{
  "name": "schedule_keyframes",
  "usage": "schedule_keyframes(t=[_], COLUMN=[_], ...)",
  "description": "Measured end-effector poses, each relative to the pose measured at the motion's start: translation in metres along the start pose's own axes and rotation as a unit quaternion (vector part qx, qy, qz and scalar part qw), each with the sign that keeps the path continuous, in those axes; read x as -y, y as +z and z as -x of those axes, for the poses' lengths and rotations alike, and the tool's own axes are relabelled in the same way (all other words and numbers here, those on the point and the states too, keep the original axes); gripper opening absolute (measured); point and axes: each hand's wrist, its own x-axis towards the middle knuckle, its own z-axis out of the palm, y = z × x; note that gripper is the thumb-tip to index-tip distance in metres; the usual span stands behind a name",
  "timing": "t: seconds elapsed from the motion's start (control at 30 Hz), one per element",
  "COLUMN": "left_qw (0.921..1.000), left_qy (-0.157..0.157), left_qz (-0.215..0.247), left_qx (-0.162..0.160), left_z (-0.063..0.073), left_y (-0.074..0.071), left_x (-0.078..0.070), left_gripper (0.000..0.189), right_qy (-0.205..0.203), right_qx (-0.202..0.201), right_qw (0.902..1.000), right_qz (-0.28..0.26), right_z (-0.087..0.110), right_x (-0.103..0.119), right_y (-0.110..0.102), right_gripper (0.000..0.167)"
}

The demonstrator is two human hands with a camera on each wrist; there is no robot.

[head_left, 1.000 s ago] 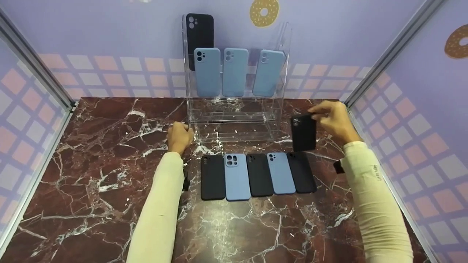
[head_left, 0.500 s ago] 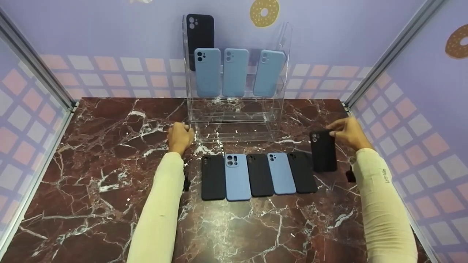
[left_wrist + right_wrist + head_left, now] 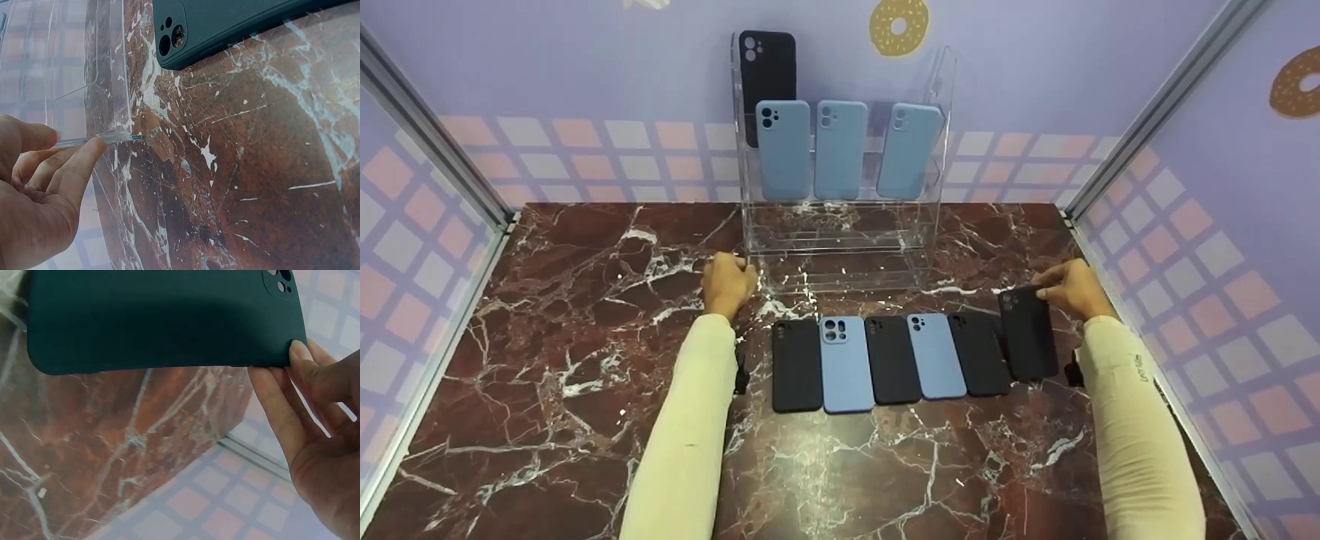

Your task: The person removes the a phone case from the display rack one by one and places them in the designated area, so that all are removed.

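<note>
My right hand (image 3: 1076, 291) pinches a black phone case (image 3: 1027, 334) by its upper right corner, at the right end of a row of cases. In the right wrist view, thumb and fingers grip that corner near the camera cutout, with the case's top edge raised. My left hand (image 3: 727, 286) pinches the side edge of a clear acrylic display stand (image 3: 840, 240), its thumb and fingertips on the thin panel in the left wrist view. Beside the held case lie black phone cases and blue ones, such as a blue phone case (image 3: 847, 367) with a large camera cutout.
On the stand's upper tiers lean a black case (image 3: 769, 67) and three light blue cases, one a middle case (image 3: 840, 150). The marble-patterned table (image 3: 585, 337) is bounded by a patterned back wall (image 3: 630, 67) and side walls.
My right hand has brought the black case from beside the stand rightward and down toward me, to the row's right end. The left hand stays on the stand.
</note>
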Motion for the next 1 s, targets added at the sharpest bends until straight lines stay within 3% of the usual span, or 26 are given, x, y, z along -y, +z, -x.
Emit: schedule_keyframes(t=[0.17, 0.67, 1.0], left_qw=[1.0, 1.0, 0.9999], left_qy=[0.001, 0.003, 0.006], left_qz=[-0.001, 0.001, 0.0], left_qx=[0.001, -0.006, -0.009], left_z=[0.001, 0.001, 0.0], left_y=[-0.001, 0.0, 0.0], left_x=[-0.001, 0.0, 0.001], left_gripper=[0.027, 0.027, 0.025], right_qy=[0.021, 0.079, 0.086], right_qx=[-0.006, -0.021, -0.044], right_qw=[0.9996, 0.995, 0.995], right_qz=[0.016, -0.057, -0.027], right_z=[0.003, 0.004, 0.004], right_x=[-0.007, -0.019, -0.023], right_y=[0.01, 0.033, 0.045], right_gripper=[0.022, 0.023, 0.021])
